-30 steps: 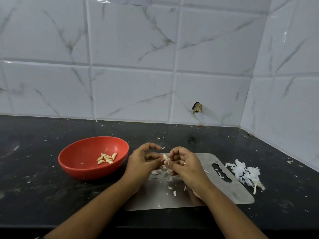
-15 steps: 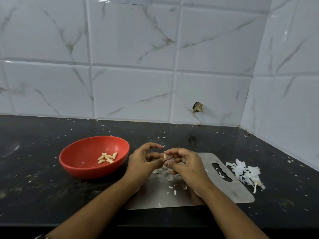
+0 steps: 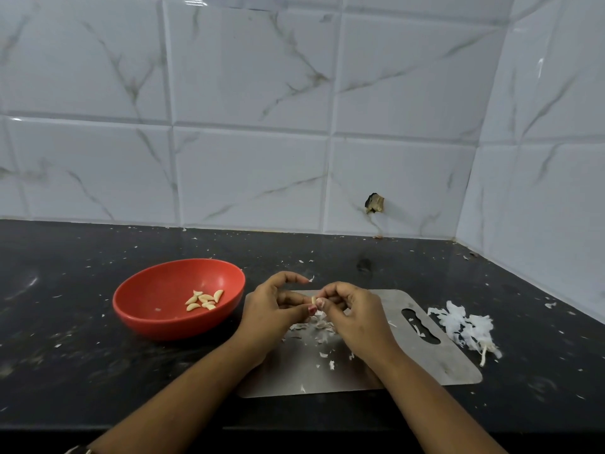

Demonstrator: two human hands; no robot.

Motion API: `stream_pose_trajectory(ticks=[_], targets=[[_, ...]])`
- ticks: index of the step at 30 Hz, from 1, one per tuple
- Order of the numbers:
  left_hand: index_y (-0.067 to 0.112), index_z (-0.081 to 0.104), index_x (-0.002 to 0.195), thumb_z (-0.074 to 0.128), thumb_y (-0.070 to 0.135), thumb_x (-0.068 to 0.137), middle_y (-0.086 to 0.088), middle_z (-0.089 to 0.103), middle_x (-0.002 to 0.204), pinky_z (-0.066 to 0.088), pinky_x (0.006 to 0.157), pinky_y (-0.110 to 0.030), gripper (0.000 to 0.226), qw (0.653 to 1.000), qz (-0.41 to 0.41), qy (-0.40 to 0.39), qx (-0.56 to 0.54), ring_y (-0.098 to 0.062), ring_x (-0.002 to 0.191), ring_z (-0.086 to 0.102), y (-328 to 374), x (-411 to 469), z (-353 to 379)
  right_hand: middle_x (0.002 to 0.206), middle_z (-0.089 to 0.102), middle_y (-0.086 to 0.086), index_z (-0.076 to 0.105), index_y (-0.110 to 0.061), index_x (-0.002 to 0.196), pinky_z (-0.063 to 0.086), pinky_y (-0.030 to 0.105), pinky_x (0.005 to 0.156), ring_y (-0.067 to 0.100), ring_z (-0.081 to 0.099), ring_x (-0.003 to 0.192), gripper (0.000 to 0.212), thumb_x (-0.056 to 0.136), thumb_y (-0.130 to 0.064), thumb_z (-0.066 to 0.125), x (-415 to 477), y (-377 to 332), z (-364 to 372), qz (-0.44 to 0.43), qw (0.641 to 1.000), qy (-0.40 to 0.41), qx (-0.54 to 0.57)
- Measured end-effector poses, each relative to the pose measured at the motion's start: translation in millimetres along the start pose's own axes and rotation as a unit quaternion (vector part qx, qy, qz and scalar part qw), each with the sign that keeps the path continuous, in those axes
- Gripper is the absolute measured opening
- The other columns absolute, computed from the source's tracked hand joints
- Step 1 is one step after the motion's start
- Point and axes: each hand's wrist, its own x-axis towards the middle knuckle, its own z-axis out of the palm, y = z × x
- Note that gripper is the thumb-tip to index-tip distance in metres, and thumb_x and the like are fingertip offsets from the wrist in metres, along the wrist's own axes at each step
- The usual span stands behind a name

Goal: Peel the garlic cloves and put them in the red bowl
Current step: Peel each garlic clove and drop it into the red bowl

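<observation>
black counter | white tiled wall | both hands pinch garlic clove above steel board

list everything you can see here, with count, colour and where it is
bowl: one, red, on the counter left of the board
peeled cloves: about six, pale yellow, inside the bowl
board: one, grey metal with a handle slot, on the counter in front of the person
skin scraps: many, white, scattered on the board under the hands
pile of skins: one, white, on the counter right of the board
counter: one, black, flecked with bits of skin
wall tiles: white marbled, behind and to the right
hole in the tile: one, dark, low on the back wall
clove: one, pale, pinched between both hands above the board
left hand: one, holding the clove
right hand: one, picking at the clove
</observation>
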Motion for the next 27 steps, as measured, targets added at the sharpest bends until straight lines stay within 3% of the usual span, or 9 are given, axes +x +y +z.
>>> stream_pose_trajectory(ticks=[8,14,18,25,27], targets=[[0.025,0.060,0.107,0.076,0.017,0.080,0.008,0.073,0.075,0.059,0.066,-0.031,0.033,0.964,0.129,0.037,0.228,-0.003,0.068,0.069,-2.9,-5.3,2.3,0.085,0.071,-0.011,0.073,-0.025,0.099,0.045,0.013,0.062,0.003,0.062,0.070,0.016,0.093,-0.026,0.059,-3.7,-0.1,-0.4,-0.079,0.977,-0.008,-0.198],[0.027,0.056,0.111,0.072,0.014,0.081,0.009,0.072,0.075,0.059,0.071,-0.036,0.037,0.953,0.137,0.028,0.267,-0.001,0.067,0.068,-1.5,-8.2,3.3,0.072,0.068,-0.009,0.072,-0.023,0.089,0.024,0.003,0.054,0.003,0.056,0.059,0.017,0.088,-0.030,0.056,-5.0,-2.3,1.2,-0.152,0.939,0.021,-0.307],[0.024,0.055,0.111,0.072,0.010,0.082,0.008,0.072,0.074,0.058,0.070,-0.036,0.036,0.957,0.137,0.021,0.256,-0.001,0.067,0.068,0.3,-9.7,4.4,0.068,0.067,-0.007,0.071,-0.021,0.082,0.024,0.003,0.053,0.007,0.058,0.056,0.012,0.086,-0.025,0.061,-4.3,-2.0,3.5,-0.156,0.935,0.026,-0.317],[0.024,0.052,0.108,0.070,0.009,0.083,0.007,0.073,0.077,0.059,0.071,-0.034,0.034,0.958,0.149,0.005,0.246,-0.001,0.070,0.068,0.2,-9.4,4.3,0.072,0.066,-0.004,0.070,-0.016,0.087,0.030,0.007,0.054,0.006,0.054,0.061,0.010,0.090,-0.021,0.062,-4.4,0.0,2.9,-0.131,0.950,0.011,-0.283],[0.024,0.052,0.107,0.071,0.007,0.083,0.008,0.073,0.076,0.059,0.071,-0.035,0.035,0.961,0.145,0.006,0.236,-0.002,0.070,0.069,-0.9,-8.5,3.4,0.073,0.066,-0.003,0.070,-0.015,0.086,0.039,0.013,0.054,0.008,0.057,0.063,0.011,0.091,-0.019,0.061,-3.8,-0.9,3.0,-0.120,0.959,0.008,-0.257]])
